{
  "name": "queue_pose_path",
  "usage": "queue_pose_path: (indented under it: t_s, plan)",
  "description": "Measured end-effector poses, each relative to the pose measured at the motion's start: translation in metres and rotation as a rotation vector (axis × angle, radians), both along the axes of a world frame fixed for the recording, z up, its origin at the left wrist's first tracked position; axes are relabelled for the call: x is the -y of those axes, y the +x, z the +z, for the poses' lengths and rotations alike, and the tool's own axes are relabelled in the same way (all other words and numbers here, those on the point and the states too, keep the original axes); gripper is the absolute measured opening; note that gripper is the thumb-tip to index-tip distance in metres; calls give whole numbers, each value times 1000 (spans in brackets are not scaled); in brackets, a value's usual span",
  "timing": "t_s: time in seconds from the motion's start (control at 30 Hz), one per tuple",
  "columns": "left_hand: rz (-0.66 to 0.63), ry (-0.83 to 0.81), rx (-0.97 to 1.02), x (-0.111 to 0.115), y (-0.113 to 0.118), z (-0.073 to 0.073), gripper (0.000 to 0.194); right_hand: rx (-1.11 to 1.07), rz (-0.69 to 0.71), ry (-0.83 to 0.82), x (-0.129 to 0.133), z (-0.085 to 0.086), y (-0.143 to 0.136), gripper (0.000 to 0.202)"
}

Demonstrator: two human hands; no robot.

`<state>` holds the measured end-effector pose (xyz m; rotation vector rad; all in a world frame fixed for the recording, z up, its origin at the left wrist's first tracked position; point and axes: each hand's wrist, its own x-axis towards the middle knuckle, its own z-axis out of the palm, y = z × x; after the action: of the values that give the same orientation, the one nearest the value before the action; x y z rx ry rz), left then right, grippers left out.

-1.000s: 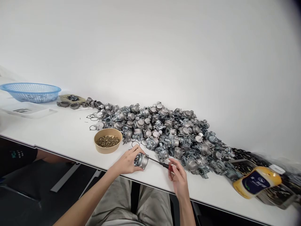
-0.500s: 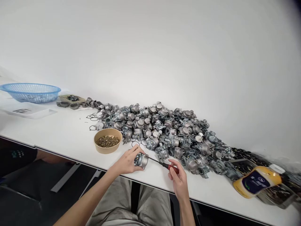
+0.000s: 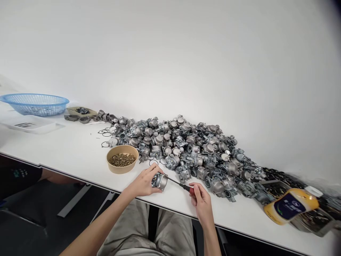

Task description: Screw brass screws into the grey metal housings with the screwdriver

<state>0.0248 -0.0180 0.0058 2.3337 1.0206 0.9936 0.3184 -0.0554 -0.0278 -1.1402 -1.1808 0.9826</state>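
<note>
Near the table's front edge, my left hand (image 3: 146,182) is closed around a small grey metal carburetor (image 3: 162,182), holding it on its side. My right hand (image 3: 203,203) grips the red handle of a screwdriver (image 3: 176,182). The dark shaft points left, and its tip meets the upper right side of the carburetor; the screw there is too small to make out. Left of my left hand stands a tan paper bowl (image 3: 109,164) of small brass-coloured screws. Behind both hands spreads a large heap of carburetors (image 3: 183,142).
A yellow bottle (image 3: 291,206) leans by a clear tray of dark parts (image 3: 323,231) at the right. Black rings (image 3: 106,133) lie beyond the bowl. Far left are a blue basket (image 3: 37,101) and a white tray (image 3: 34,129). Another person's leg (image 3: 57,176) shows under the table.
The fingers of my right hand have shifted on the screwdriver handle and now cover more of it. My left hand and the carburetor stay almost in place.
</note>
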Motion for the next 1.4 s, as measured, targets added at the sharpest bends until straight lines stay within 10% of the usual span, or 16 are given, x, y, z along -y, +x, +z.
queue_pose_path:
  t_s: [1.4]
  plan:
    - [-5, 75, -53, 3, -2, 2, 57, 79, 94, 18, 3, 1, 4, 39]
